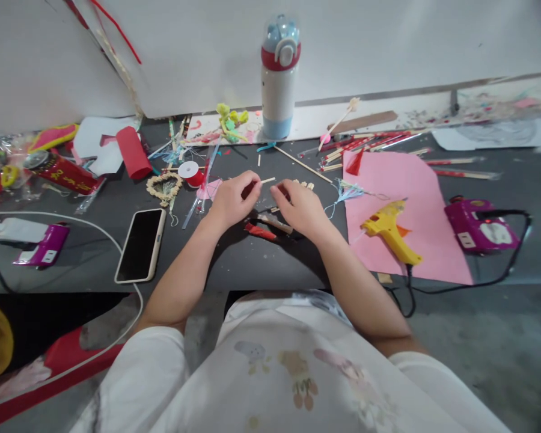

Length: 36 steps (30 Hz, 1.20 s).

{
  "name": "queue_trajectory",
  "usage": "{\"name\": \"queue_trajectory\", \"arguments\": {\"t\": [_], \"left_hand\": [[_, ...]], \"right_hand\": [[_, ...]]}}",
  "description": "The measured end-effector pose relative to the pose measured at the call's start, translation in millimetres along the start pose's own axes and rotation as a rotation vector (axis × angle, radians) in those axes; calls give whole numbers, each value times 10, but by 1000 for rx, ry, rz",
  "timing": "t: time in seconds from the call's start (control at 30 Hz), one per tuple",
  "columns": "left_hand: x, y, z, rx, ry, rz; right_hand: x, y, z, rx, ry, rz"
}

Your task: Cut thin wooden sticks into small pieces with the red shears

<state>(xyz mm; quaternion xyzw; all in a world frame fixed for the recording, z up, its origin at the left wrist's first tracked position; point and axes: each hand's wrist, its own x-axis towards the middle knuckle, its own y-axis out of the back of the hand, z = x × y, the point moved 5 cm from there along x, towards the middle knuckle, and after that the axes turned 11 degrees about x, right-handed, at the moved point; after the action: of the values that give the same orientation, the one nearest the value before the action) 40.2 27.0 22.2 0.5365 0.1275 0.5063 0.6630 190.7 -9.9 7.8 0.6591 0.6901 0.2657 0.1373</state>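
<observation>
A person sits at a dark desk point(252, 264) cluttered with craft supplies, seen from above. Both hands meet at the middle of the desk. The left hand point(232, 201) pinches one end of a thin wooden stick point(267, 180) between fingertips, its free end pointing right. The right hand point(300, 207) is curled just beside it, fingers closed near small pale wooden pieces point(304, 184); whether it grips anything cannot be told. The stick looks light, stiff and easily snapped, so it is best held close to its end with a gentle pinch. A red-and-dark tool point(265, 230) lies on the desk beneath the hands. To the left lies a phone point(140, 245); to the right a yellow glue gun point(390, 230) rests on pink paper point(415, 180). A water bottle point(278, 78) stands behind.
</observation>
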Motion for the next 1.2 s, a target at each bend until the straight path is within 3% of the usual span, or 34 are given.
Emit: {"name": "queue_trajectory", "arguments": {"t": [0.13,0.27,0.53,0.77,0.97,1.2], "left_hand": [[-17,-83,50,-181,13,-36],[-48,-188,73,-290,16,-91],[-61,-263,117,-499,127,-275],[-64,-276,169,-665,183,-344],[-69,-319,157,-704,274,-322],[-105,-413,189,-832,299,-481]], "right_hand": [[118,-39,170,439,-85,11],[157,-59,212,652,-74,22],[149,-12,107,587,50,18],[133,-63,130,747,-40,-64],[130,-58,96,782,-27,-90],[109,-87,99,831,-124,-112]]}}
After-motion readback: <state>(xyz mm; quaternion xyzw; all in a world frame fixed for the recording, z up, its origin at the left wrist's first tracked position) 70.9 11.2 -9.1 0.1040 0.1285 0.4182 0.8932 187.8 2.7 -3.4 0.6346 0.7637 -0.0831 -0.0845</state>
